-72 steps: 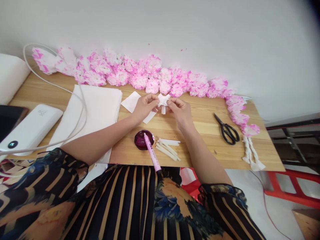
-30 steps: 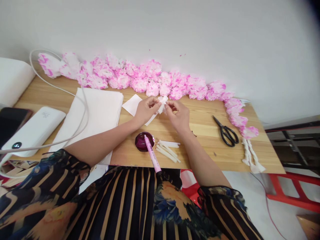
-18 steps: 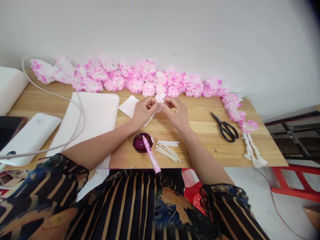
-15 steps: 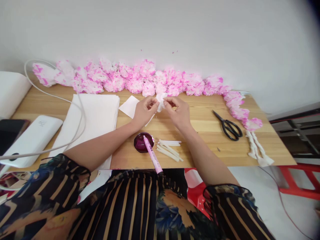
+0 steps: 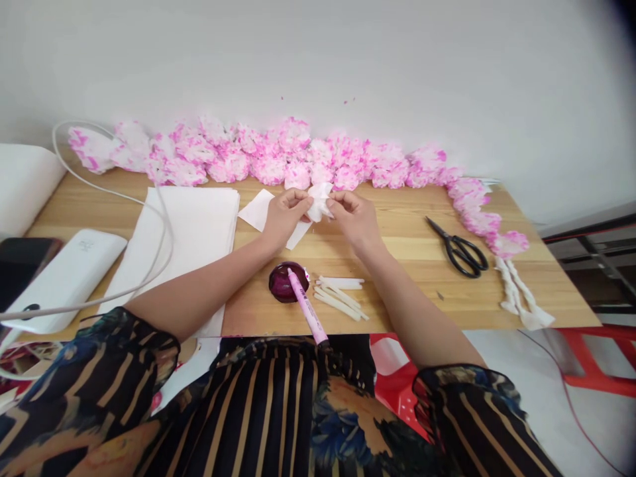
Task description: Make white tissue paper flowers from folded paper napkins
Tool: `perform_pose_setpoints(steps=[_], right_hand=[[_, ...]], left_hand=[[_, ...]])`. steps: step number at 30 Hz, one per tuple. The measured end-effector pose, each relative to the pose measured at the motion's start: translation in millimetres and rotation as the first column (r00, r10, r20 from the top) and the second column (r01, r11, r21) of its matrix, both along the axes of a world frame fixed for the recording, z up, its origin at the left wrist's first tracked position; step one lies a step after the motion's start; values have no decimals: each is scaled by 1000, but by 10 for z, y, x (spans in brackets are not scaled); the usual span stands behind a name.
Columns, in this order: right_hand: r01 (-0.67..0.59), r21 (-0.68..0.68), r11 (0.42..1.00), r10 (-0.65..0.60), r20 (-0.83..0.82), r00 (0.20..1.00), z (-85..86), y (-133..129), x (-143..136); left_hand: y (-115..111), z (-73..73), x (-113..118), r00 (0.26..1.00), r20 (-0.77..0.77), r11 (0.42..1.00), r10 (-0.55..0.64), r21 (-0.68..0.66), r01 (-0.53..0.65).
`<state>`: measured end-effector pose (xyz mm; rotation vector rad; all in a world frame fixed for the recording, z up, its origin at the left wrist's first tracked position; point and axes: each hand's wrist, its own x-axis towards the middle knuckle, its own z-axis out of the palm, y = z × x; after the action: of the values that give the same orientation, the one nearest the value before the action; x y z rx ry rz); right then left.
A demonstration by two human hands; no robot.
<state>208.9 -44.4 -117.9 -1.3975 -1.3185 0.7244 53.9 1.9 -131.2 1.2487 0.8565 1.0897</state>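
Observation:
A small piece of crumpled white tissue paper [image 5: 319, 201] is stretched between my two hands, just in front of the row of paper flowers. My left hand [image 5: 287, 213] pinches its left side with thumb and fingers, and my right hand [image 5: 354, 215] pinches the right side. Beneath my left hand lies a flat square of white paper [image 5: 257, 207], partly covered by it. Nearer to me, a pink marker [image 5: 308, 308] leans on a small dark dish [image 5: 278, 283] with purple inside. Several thin white sticks [image 5: 340, 296] lie beside the dish.
Pink and white paper flowers [image 5: 268, 162] line the wall and bend down the table's right side. Black scissors [image 5: 460, 248] lie at right. On the left are a stack of white sheets [image 5: 193, 218], a white power bank [image 5: 67, 281], a phone [image 5: 24, 262] and a looping cable [image 5: 166, 225].
The tissue paper looks more spread out between my fingers. Both hands stay close to where they were, and the view has shifted slightly.

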Motion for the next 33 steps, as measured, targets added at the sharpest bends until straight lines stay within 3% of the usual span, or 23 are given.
perform_pose_setpoints(steps=[2, 4, 11, 18, 22, 26, 29, 33], right_hand=[[-52, -78, 996, 41, -142, 989, -9, 20, 20], [-62, -76, 995, 50, -153, 987, 14, 14, 25], [29, 136, 990, -62, 245, 968, 105, -90, -30], [-8, 188, 982, -67, 392, 918, 45, -93, -29], [48, 165, 985, -88, 246, 965, 41, -63, -28], [27, -16, 1000, -28, -72, 997, 29, -8, -2], [-30, -80, 996, 15, -174, 985, 46, 4, 16], [40, 36, 999, -40, -1, 999, 93, -38, -1]], left_hand=[[7, -7, -4, 999, 35, 1000, 9, -21, -8], [5, -12, -9, 1000, 12, 999, 21, 29, -21], [-65, 0, -5, 983, -177, 955, 50, 298, 5], [-52, 1, -11, 976, -211, 953, 51, 301, 15], [-28, 18, 4, 997, -67, 991, 35, 132, -26], [-23, 31, 10, 997, 63, 999, 43, 24, -45], [-23, 18, 1, 998, 5, 994, 64, 91, -65], [-50, 3, -7, 991, -112, 961, 79, 271, -46]])
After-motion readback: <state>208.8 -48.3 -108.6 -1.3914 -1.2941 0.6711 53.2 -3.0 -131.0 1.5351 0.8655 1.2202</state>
